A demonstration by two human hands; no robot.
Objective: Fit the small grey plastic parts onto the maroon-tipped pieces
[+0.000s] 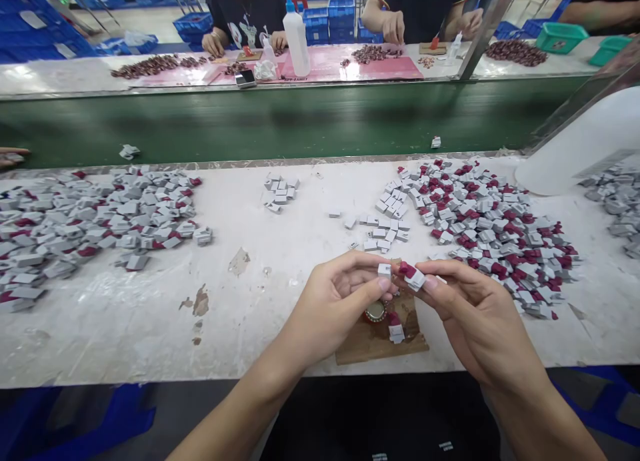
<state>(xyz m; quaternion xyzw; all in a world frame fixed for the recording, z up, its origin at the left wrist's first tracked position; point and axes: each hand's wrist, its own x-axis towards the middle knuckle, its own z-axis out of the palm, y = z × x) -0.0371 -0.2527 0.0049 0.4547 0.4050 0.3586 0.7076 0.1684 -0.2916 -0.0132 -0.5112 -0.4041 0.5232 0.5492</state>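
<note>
Between thumb and fingertips, my left hand pinches a small grey block. Close beside it, my right hand grips a grey and maroon plastic piece. The two pieces are near each other; I cannot tell whether they touch. Below my hands lies a brown cardboard piece, partly hidden by my left hand. On it sit a round metal cap with a crimped edge and another grey and maroon piece.
A heap of grey and maroon pieces spreads to the right, another heap to the left. Loose grey blocks lie ahead. A large white bottle leans in at right. Beyond a green conveyor belt, co-workers' hands handle brown pieces.
</note>
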